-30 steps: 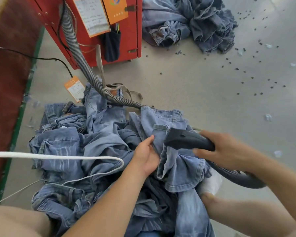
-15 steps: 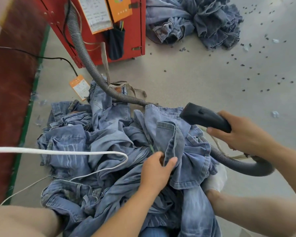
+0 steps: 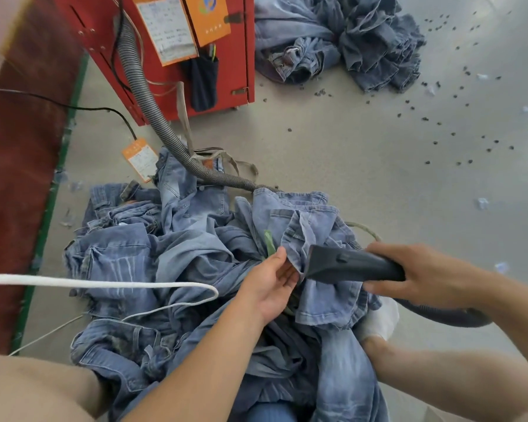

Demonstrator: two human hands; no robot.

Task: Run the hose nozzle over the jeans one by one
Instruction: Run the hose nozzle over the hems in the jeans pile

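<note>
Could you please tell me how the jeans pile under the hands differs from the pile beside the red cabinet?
The near pile is paler blue and spread wide; the far pile is darker and bunched tighter. The near pile has the grey hose and a white cord lying over it; nothing lies over the far pile. Both are crumpled denim on the grey floor.

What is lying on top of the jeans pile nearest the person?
On the jeans pile: a white cord, the grey ribbed hose, a green strip. The floor beneath is covered.
</note>
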